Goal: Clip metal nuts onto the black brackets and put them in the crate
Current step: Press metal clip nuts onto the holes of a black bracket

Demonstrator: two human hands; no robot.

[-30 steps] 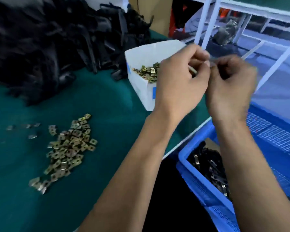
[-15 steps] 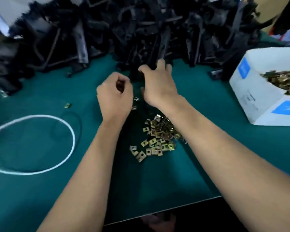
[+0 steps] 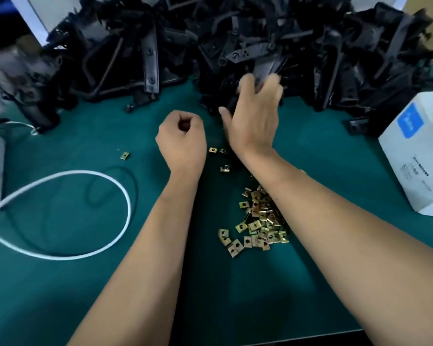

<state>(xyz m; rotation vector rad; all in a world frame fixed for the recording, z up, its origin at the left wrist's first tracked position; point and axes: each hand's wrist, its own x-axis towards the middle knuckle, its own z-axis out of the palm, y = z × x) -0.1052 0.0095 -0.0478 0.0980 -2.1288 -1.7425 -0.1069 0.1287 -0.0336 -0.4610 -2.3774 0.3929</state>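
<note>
Nearest on the dark green table mat (image 3: 335,283), a loose heap of small square brass-coloured metal clip nuts (image 3: 258,221) lies between the two forearms, a few strays beyond it; a looped white cable (image 3: 125,193) sits off to the left; the left hand (image 3: 181,141) hovers curled into a fist, and whether it hides anything I cannot tell; the right hand (image 3: 254,113) is reaching into the big pile of black plastic brackets (image 3: 235,46) at the back, its blurred fingers closing round one; a white cardboard box with a blue label (image 3: 415,156) stands far right.
</note>
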